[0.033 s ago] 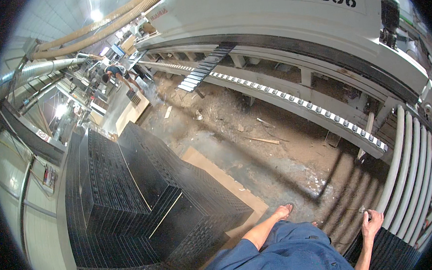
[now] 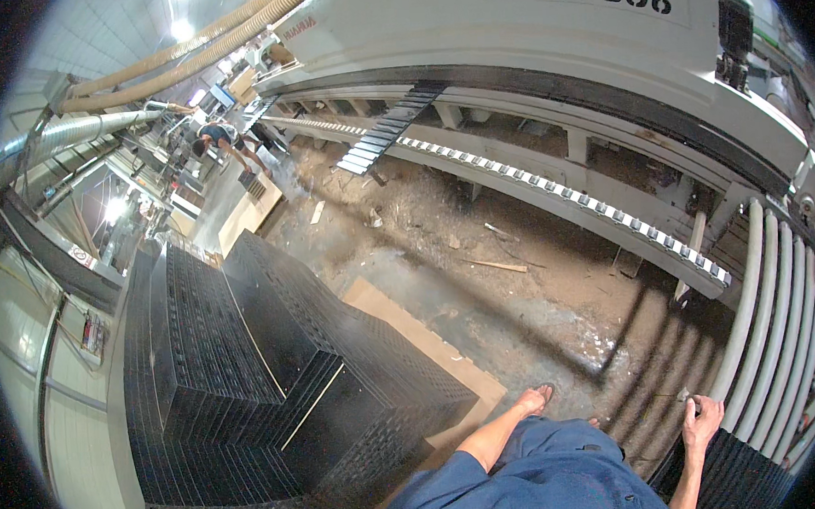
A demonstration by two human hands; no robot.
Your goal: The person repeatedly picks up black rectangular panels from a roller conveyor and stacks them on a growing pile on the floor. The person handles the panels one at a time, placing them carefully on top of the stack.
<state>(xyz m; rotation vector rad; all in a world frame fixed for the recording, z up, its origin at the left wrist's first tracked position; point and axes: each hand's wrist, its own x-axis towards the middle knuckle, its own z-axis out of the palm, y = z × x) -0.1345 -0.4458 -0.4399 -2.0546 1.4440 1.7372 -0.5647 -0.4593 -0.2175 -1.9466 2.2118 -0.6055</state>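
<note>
My left hand (image 2: 531, 401) is held low in front of my blue clothing (image 2: 548, 468), beside a dark curved edge that may be footwear. Its fingers are too small and partly hidden to read. My right hand (image 2: 705, 418) is closed, fingers curled by a small pale and dark piece that I cannot make out. Just beyond that hand rise several grey tubes or bars (image 2: 751, 310). Below it lies a set of black strips (image 2: 732, 472). To my left stand tall stacks of black panels (image 2: 303, 380), their edges marked with rows of small notches or holes.
A long grey machine (image 2: 506, 28) runs along the far side, with a white-toothed rail (image 2: 551, 187) and a rack of slats (image 2: 390, 131). Scraps, including a wood sliver (image 2: 497, 265), lie on the dusty floor. Brown board (image 2: 401, 315) sits under the stacks. Another person (image 2: 226, 142) bends far left.
</note>
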